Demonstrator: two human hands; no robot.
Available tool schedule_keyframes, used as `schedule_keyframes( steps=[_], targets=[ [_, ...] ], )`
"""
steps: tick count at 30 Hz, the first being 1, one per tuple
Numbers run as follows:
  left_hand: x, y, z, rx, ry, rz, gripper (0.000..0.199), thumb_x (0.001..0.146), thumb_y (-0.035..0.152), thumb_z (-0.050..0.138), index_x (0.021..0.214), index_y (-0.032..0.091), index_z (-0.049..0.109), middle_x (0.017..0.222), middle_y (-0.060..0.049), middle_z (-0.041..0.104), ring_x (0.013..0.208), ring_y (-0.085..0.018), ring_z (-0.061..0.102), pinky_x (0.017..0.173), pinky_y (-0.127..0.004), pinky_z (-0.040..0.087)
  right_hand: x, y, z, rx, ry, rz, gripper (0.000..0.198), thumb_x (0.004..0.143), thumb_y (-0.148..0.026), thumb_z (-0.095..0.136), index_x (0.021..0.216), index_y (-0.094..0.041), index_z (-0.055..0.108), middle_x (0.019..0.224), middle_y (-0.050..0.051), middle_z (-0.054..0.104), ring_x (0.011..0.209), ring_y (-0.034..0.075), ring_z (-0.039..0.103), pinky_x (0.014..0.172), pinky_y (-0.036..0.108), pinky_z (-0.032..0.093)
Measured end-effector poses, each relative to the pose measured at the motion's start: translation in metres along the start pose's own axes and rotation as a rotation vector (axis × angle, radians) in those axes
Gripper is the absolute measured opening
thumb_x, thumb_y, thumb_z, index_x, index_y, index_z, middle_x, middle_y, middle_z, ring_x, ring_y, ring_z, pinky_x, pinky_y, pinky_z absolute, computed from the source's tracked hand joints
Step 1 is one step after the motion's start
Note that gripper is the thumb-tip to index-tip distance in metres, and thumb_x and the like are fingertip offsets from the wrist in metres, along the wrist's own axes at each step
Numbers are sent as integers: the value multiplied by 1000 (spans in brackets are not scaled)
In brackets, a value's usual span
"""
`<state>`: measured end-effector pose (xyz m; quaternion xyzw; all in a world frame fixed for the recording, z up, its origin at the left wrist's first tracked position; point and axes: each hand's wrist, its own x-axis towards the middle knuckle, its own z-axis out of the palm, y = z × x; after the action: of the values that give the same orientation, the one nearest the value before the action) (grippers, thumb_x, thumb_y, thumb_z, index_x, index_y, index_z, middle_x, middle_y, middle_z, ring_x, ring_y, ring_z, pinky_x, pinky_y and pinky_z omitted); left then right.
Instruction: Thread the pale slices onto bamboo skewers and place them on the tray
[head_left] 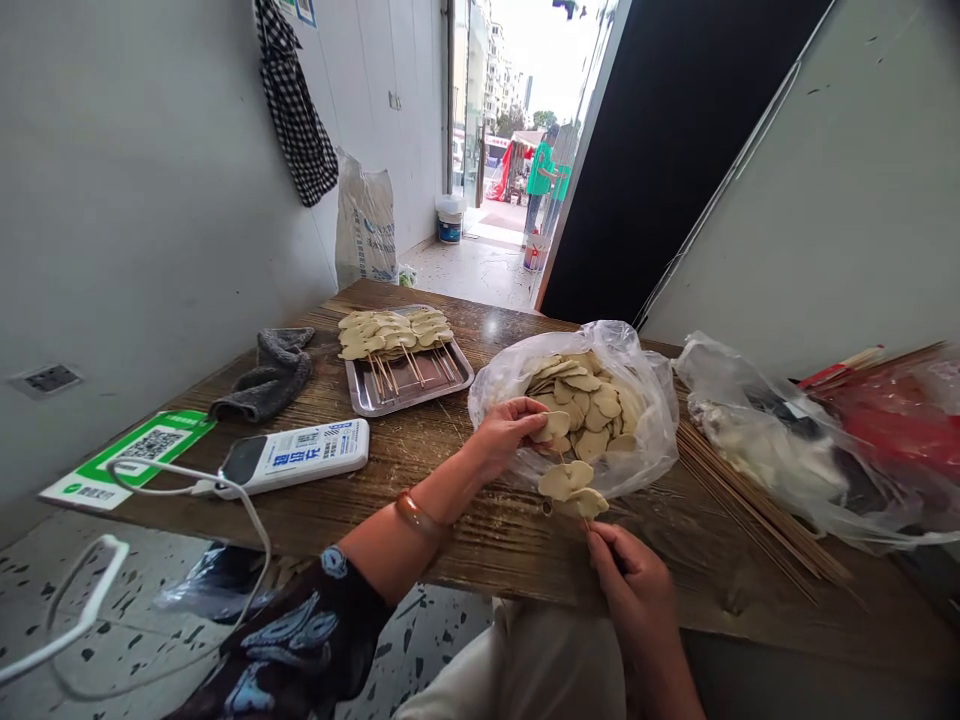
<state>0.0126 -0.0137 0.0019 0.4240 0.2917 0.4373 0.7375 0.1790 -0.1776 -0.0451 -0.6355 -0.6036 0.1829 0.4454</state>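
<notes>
My left hand pinches a thin, pale beige, rounded food slice at the near side of a clear plastic bag. In my right hand is a thin wooden skewer, pointing up and away, with a few slices threaded on it. The skewer's tip is close to the slice in my left hand; whether it pierces it I cannot tell. Many loose slices fill the open bag. To the left, a metal tray bears several filled skewers with their bare sticks toward me.
Bare wooden skewers lie right of the bag, beside another plastic bag and red packaging. At the left are a grey cloth, a white payment device with a cable and a green QR card. People stand outside the doorway.
</notes>
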Motion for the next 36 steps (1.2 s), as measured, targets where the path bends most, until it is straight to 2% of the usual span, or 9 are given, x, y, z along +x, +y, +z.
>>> schedule_keyframes(
  steps=[6, 12, 21, 36],
  targets=[
    [1, -3, -2, -91, -9, -39, 42, 53, 34, 86, 79, 11, 63, 67, -1, 63, 56, -9, 56, 59, -27, 52, -1, -4, 0, 21, -1, 20, 35, 89, -44, 52, 89, -18, 76, 65, 4, 65, 60, 17, 61, 59, 25, 50],
    [1, -7, 0, -109, -35, -41, 43, 52, 35, 87, 79, 10, 63, 68, -1, 62, 58, -10, 56, 62, -29, 53, -2, -3, 1, 43, 13, 42, 35, 88, -45, 54, 88, -18, 76, 71, 5, 68, 63, 17, 61, 59, 25, 50],
    [-4, -3, 5, 75, -33, 69, 37, 60, 36, 80, 81, 10, 64, 64, 0, 60, 56, -8, 52, 54, -21, 42, 1, -5, 2, 70, 28, 103, 38, 86, -49, 55, 88, -17, 76, 65, 4, 66, 58, 16, 59, 53, 23, 47],
    [1, -8, 5, 282, 67, 222, 20, 66, 25, 72, 76, 13, 60, 64, 2, 56, 56, -7, 44, 53, -20, 32, 0, 0, 2, 87, -7, 118, 35, 87, -45, 55, 91, -17, 76, 63, 2, 62, 59, 15, 58, 55, 23, 46]
  ],
)
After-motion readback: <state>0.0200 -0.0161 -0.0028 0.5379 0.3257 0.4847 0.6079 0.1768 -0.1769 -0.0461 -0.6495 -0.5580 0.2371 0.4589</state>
